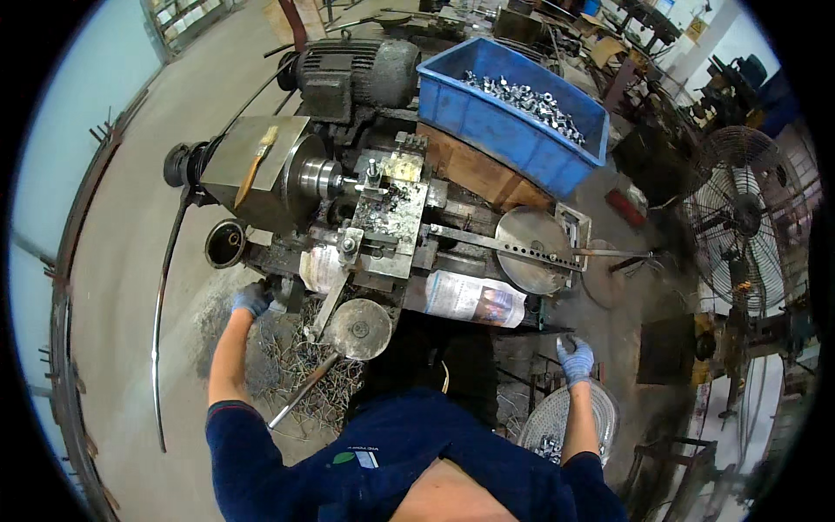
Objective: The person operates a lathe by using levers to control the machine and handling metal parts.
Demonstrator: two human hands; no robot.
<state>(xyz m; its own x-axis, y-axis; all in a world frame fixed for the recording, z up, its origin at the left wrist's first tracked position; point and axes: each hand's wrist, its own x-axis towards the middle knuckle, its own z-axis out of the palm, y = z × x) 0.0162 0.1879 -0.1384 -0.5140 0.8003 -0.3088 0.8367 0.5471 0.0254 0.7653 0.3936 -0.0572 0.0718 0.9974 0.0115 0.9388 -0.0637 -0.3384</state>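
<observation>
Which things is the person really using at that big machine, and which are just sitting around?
In use:
- left gloved hand on the grimy grey metal lathe
- right gloved hand above a round white mesh basket of small metal parts

Just lying about:
- blue plastic crate of shiny nuts
- wooden-handled paintbrush
- round wire-caged fan
- folded newspaper

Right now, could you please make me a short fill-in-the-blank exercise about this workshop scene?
1. The crate holding small metal parts is coloured ____.
2. Both hands, the left hand and the right hand, wear ____.
3. On the flat top of the machine's metal housing lies a ____.
4. At the right edge stands a large wire-caged ____.

Missing words: blue; gloves; brush; fan
</observation>
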